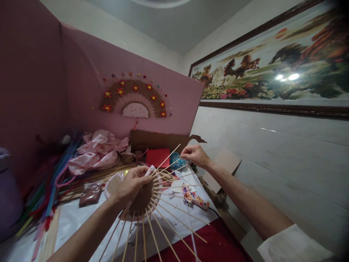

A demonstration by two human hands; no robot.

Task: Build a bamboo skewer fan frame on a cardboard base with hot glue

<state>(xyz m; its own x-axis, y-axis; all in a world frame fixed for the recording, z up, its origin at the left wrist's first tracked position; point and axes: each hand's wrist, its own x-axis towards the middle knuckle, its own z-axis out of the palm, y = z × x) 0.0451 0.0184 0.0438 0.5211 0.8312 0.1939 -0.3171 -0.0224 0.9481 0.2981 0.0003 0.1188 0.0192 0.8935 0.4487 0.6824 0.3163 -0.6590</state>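
Observation:
My left hand [135, 182] is closed on the straight edge of a brown cardboard half-disc [141, 200], thumb on top. Thin wooden sticks [176, 209] fan out from its curved rim, several of them pointing toward me and to the right. Pale fabric [149, 170] wraps the edge near my fingertips. My right hand [195, 154] is raised at the far side, thumb and finger pinched at the tip of one stick [171, 164]. Below the sticks lies a flower-patterned glue gun [195, 198] on the white table cover.
A finished fan decoration [135, 92] with red flowers is fixed to the pink board [180, 91]. Pink fabric [98, 151], a bagged brown item [91, 193], coloured strips [56, 193], a red card [157, 158] and blue yarn [177, 161] crowd the table. A wall stands to the right.

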